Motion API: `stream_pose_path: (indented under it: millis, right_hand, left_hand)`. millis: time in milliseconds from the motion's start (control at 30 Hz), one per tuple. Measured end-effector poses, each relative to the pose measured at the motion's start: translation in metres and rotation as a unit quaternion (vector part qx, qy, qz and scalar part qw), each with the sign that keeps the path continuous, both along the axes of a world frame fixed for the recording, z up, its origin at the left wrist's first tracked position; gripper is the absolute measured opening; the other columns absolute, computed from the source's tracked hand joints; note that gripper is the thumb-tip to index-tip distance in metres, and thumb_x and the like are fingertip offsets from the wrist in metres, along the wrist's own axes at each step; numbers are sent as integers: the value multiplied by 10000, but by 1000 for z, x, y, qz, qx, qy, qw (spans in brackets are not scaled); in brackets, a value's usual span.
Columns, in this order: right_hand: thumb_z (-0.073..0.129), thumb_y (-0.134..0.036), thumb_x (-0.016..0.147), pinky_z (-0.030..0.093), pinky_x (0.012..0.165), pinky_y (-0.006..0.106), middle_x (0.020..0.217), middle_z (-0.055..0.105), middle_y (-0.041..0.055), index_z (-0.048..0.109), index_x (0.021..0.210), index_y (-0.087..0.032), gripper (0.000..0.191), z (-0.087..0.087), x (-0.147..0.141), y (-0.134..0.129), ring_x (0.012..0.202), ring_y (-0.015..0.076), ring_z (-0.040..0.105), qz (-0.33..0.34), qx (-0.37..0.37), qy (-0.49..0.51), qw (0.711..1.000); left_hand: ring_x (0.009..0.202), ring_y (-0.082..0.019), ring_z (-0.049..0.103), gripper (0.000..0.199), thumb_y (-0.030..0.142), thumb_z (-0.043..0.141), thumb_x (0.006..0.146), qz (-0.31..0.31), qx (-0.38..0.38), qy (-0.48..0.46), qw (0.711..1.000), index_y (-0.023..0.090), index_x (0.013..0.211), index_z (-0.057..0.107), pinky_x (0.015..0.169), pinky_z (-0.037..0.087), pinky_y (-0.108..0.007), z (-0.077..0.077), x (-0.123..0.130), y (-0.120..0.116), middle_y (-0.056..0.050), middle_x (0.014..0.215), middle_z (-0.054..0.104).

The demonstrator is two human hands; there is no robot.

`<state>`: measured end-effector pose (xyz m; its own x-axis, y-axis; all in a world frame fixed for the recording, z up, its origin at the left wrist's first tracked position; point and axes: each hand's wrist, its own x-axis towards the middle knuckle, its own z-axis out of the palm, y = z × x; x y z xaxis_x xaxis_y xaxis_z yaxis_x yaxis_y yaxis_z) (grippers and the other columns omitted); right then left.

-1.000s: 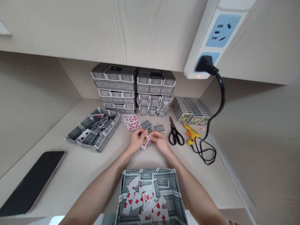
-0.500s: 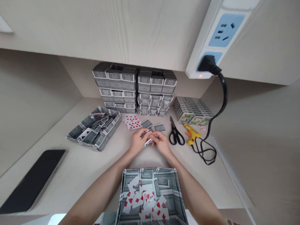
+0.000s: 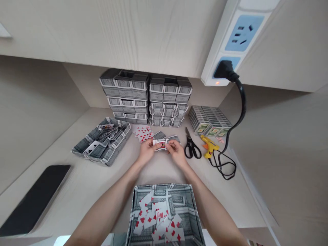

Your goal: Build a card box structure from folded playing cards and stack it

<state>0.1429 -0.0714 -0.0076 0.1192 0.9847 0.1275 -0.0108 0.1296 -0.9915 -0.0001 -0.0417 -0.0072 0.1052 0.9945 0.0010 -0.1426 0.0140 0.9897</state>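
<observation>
A playing card [image 3: 161, 145] is held level between my two hands above the table, its printed face partly showing. My left hand [image 3: 147, 150] pinches its left end, and my right hand [image 3: 176, 151] pinches the right end. Just beyond my fingers lie face-down cards [image 3: 160, 135] with grey backs. Left of those, several red diamond cards [image 3: 144, 134] overlap face up. Close to my body stands an open box [image 3: 188, 212] made of cards, with cut red-suit card pieces [image 3: 156, 218] inside.
Black-handled scissors [image 3: 192, 147] and a yellow glue gun [image 3: 209, 146] with a black cord lie right. A card tray [image 3: 112, 153] and a dark phone-like slab [image 3: 36, 196] are left. Behind stand stacked card-covered boxes [image 3: 129, 89] and card packs [image 3: 210, 119]. A power strip [image 3: 215, 70] hangs above.
My hands have drawn slightly apart, the left one moving left. The card between them has turned level and now shows more of its face.
</observation>
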Motion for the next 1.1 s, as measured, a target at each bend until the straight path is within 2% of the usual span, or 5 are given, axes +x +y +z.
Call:
stream_pose_path:
  millis: [200, 333, 533, 867, 1100]
  right_hand:
    - [619, -366, 687, 400, 524, 246, 656, 587, -9, 638, 893, -209, 259, 4, 8, -1, 539, 116, 481, -14, 27, -57, 998]
    - [635, -410, 666, 339, 384, 224, 447, 496, -56, 595, 800, -173, 275, 5, 5, -1, 363, 87, 403, -11, -25, 30, 999]
    - [670, -407, 633, 434, 406, 250, 533, 575, -40, 488, 763, -196, 308, 4, 1, -2, 412, 121, 530, 26, -68, 166, 983]
    - [680, -364, 617, 392, 382, 224, 473, 512, -91, 498, 795, -210, 297, 12, 4, -6, 344, 106, 503, 50, -54, 107, 992]
    - [592, -463, 695, 337, 322, 224, 478, 564, -38, 528, 713, -189, 282, 9, -4, -12, 300, 99, 450, 54, -58, 47, 996]
  left_hand:
    - [522, -94, 507, 265, 325, 724, 533, -27, 21, 46, 998, 125, 627, 577, 505, 391, -204, -5, 2, -1, 23, 565, 587]
    - [577, -120, 549, 282, 405, 644, 637, -16, 36, 9, 999, 130, 693, 611, 547, 445, -235, 3, 1, -5, -16, 641, 626]
    - [637, -149, 584, 308, 414, 627, 662, -39, 17, -67, 997, 132, 786, 645, 586, 490, -279, 14, 0, -11, -36, 730, 651]
    - [676, -153, 588, 295, 387, 664, 627, -63, -12, -49, 997, 138, 784, 663, 660, 477, -296, 9, -5, -2, -33, 761, 667]
    - [541, -93, 502, 242, 375, 605, 679, -35, 46, 36, 998, 136, 667, 571, 531, 389, -207, 6, -1, -2, 14, 597, 581]
